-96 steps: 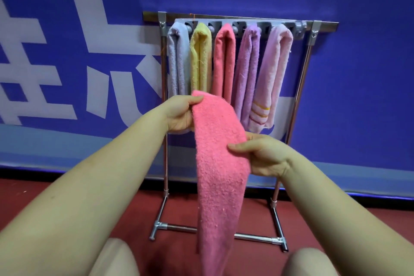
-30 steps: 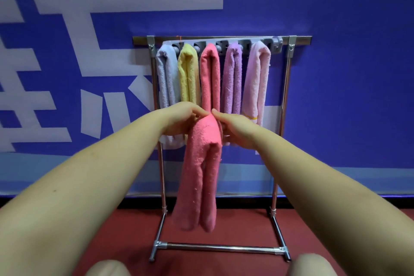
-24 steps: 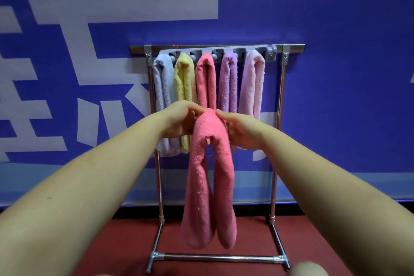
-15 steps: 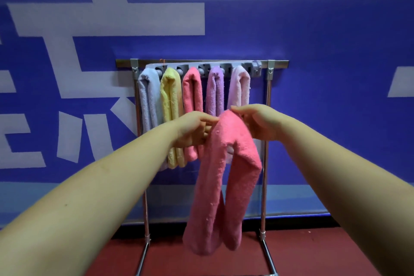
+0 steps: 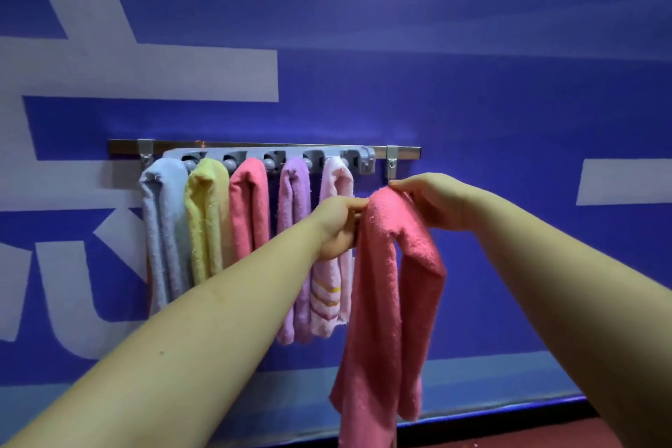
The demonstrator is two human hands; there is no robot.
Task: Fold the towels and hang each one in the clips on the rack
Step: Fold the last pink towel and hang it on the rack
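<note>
I hold a folded pink towel [image 5: 389,295] by its top fold, its two halves hanging down. My left hand [image 5: 336,225] pinches the fold's left side and my right hand [image 5: 432,200] grips its right side. The fold sits just below and right of the rack's rightmost clip [image 5: 365,158], which holds nothing. The grey clip strip [image 5: 254,155] on the metal rack bar [image 5: 403,152] carries several folded towels: light blue [image 5: 162,229], yellow [image 5: 205,218], coral [image 5: 249,207], lilac [image 5: 294,207] and pale pink striped [image 5: 332,291].
A blue wall with large white lettering [image 5: 145,73] stands right behind the rack. The rack's right upright [image 5: 392,164] is just behind my right hand. A strip of red floor [image 5: 509,436] shows at the bottom right.
Both hands have carried the pink towel up and to the right, from in front of the middle towels to beside the rightmost clip. The view has tilted upward, hiding the rack's base.
</note>
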